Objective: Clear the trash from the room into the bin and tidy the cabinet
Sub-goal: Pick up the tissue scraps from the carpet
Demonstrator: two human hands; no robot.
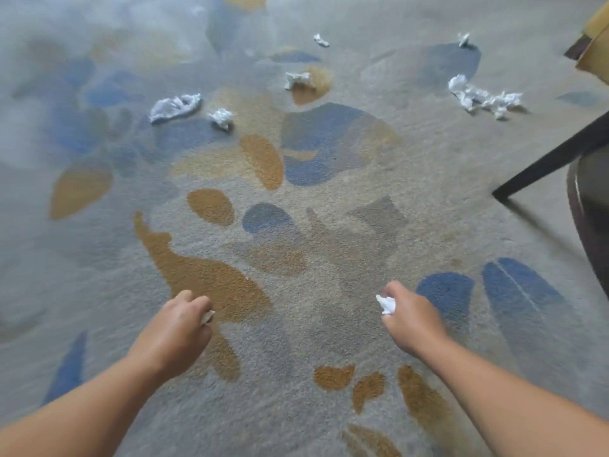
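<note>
Both bare arms reach forward and down over a patterned carpet (329,199) of grey, blue and ochre patches. The left hand (179,319) is curled closed, knuckles up, and a pale scrap (208,316) pokes out at its fingertips; what the scrap is cannot be told. The right hand (412,316) is also closed, gripping a small white paper wad (386,304) that shows at the thumb side of the fist. Both hands hang above the carpet, well apart from each other.

More trash lies on the carpet farther ahead. To the left, a crumpled clear wrapper (174,107) sits just beside a small paper ball (222,117). Near the middle, a twisted tissue (298,80) rests at the edge of an ochre patch, and a smaller bit (321,40) lies beyond it. To the right, a loose cluster of tissues (484,97) spreads across the grey pile, with one more little piece (464,39) farther back at the rim of a dark blue patch.

At the right edge, a dark furniture leg (553,159) slants down to the carpet, beside a dark rounded seat edge (583,219). A yellow-brown object (594,47) shows in the upper right corner, too cropped to identify.
</note>
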